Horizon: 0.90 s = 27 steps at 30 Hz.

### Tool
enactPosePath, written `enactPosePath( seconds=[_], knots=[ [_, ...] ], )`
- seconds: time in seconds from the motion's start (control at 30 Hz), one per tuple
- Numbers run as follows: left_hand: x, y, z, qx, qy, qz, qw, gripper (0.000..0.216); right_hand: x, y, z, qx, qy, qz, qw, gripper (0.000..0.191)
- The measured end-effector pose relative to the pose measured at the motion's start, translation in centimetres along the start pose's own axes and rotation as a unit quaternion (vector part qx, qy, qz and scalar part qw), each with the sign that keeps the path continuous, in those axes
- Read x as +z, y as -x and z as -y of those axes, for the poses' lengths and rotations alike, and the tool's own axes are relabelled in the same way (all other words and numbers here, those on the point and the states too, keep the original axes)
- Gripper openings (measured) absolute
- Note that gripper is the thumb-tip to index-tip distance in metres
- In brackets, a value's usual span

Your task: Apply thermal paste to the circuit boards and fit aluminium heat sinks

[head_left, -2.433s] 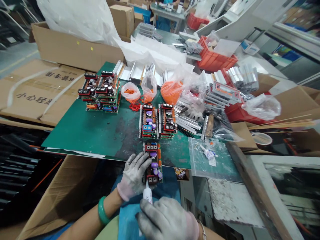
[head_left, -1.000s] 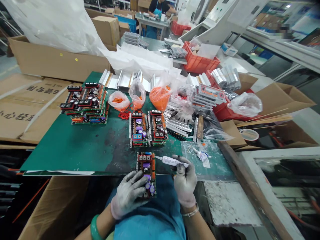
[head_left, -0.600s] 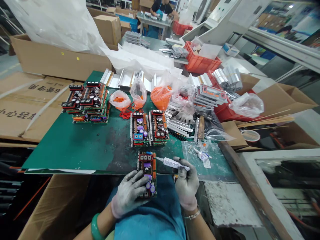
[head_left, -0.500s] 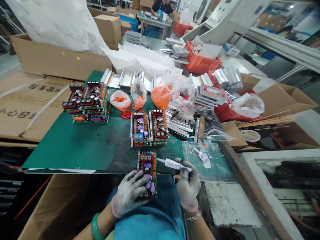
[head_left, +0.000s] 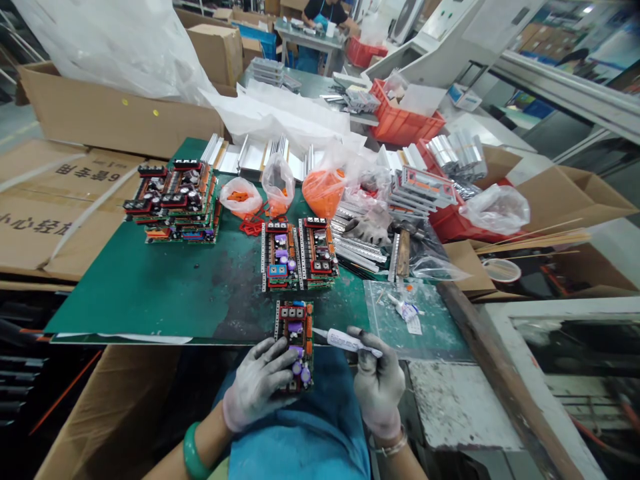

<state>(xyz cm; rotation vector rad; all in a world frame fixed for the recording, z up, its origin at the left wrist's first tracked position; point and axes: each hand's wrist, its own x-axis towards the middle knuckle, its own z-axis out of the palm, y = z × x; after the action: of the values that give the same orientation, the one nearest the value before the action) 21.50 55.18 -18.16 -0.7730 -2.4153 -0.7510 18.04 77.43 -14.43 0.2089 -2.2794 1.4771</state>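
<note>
My left hand (head_left: pixel 264 375), in a smudged whitish glove, grips a circuit board (head_left: pixel 296 321) by its left side, fingers lying over its lower half. The board juts over the table's front edge and carries purple capacitors and orange parts along its right side. Between the fingers and thumb of my right hand (head_left: pixel 379 385), also gloved, is a white glue tube (head_left: pixel 347 341), its thin nozzle pointing left at the board's right edge. Whether the tip touches the board I cannot tell. Just beyond stand two stacks of similar circuit boards (head_left: pixel 319 255).
A taller pile of boards (head_left: pixel 175 203) stands at the left of the green table (head_left: pixel 150 287). Bags of orange parts (head_left: pixel 323 193), metal strips (head_left: pixel 357 243) and a wooden-handled tool (head_left: pixel 403 255) lie behind. At right are another tube (head_left: pixel 406 310) and a wooden beam (head_left: pixel 505 373). A co-worker (head_left: pixel 325 13) sits far back.
My right hand and the glue tube have moved slightly down, so the nozzle now points lower along the board's right edge. My left hand keeps its grip on the board.
</note>
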Motion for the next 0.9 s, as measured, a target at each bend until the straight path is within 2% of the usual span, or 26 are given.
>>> enactPosePath(
  seconds=[0.27,0.37,0.47,0.63,0.9],
  knots=[
    [-0.7,-0.6,0.1,0.019,-0.004,0.008,1.000,0.020,-0.6,1.2,-0.5,-0.013,-0.009,0.019,1.000,0.016],
    [-0.6,-0.5,0.0,0.001,0.007,-0.001,1.000,0.019,-0.8,1.4,-0.6,-0.009,-0.014,0.017,1.000,0.016],
    [-0.2,-0.1,-0.1,-0.009,0.000,0.015,1.000,0.020,-0.8,1.6,-0.6,-0.008,-0.017,0.015,1.000,0.016],
    [0.0,0.2,0.0,-0.017,0.006,0.013,1.000,0.022,-0.9,1.7,-0.4,-0.042,0.014,0.016,0.999,0.015],
    [-0.8,-0.6,0.1,0.016,-0.004,0.019,1.000,0.019,-1.2,2.0,-0.3,-0.033,0.003,0.009,0.999,0.015]
  ],
)
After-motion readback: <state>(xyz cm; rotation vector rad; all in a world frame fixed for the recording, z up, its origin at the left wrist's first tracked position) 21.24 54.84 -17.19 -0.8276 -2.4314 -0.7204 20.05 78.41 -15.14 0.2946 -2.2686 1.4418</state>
